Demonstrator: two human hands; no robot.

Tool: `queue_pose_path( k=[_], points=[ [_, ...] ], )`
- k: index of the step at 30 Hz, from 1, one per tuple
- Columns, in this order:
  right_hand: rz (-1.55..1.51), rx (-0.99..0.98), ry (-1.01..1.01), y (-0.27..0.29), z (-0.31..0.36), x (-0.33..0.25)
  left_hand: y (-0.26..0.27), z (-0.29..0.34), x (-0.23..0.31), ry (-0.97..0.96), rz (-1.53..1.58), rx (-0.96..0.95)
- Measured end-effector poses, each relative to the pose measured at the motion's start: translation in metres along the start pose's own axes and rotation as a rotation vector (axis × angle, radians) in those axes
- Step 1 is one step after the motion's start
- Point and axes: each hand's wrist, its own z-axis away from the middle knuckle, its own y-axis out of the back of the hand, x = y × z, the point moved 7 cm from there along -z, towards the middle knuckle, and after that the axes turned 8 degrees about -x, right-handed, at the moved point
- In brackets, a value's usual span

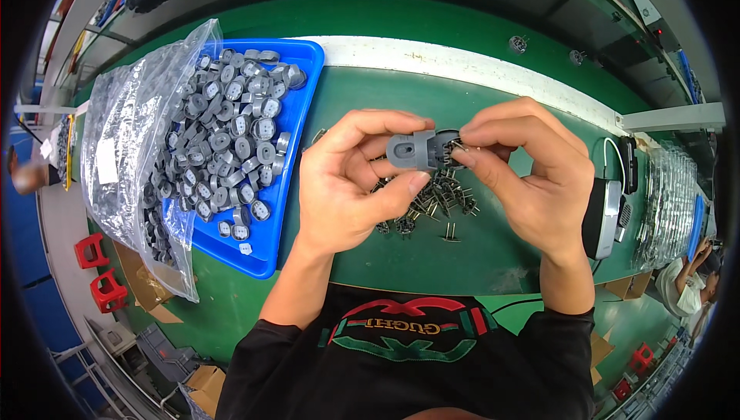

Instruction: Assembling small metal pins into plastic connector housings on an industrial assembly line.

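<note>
My left hand (339, 196) grips a grey plastic plug housing (407, 151) between thumb and fingers, its open end turned to the right. At that end my right hand (543, 177) pinches a small dark part with metal pins (456, 150), which touches the housing; how far inside it sits I cannot tell. Beneath both hands, a loose pile of black pieces with metal pins (443, 200) lies on the green table (370, 254). One two-pinned piece (450, 233) rests apart from the pile, on its near side.
To the left, a blue tray (305, 123) holds many round grey plastic parts (223, 142), some inside a clear plastic bag (127, 135). A white and black device (606, 220) with a cable stands at the right edge. Clear plastic packs (664, 200) lie beyond it. Another person (686, 285) appears far right.
</note>
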Motion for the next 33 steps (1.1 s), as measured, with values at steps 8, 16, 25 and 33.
queue_pose_path(
  k=[8, 16, 25, 33],
  points=[
    [0.136, -0.03, -0.005, -0.002, -0.001, -0.004, -0.005, -0.002, 0.005, -0.012, -0.003, -0.135],
    [0.219, 0.066, 0.065, -0.007, -0.001, -0.002, -0.001, -0.007, 0.0, 0.022, 0.02, -0.059],
    [-0.442, -0.061, -0.336, -0.026, 0.01, 0.048, 0.017, -0.007, -0.022, 0.081, 0.197, 0.017],
    [-0.542, -0.288, -0.457, -0.013, -0.022, 0.077, 0.006, -0.017, -0.035, 0.014, 0.046, 0.178]
  ],
)
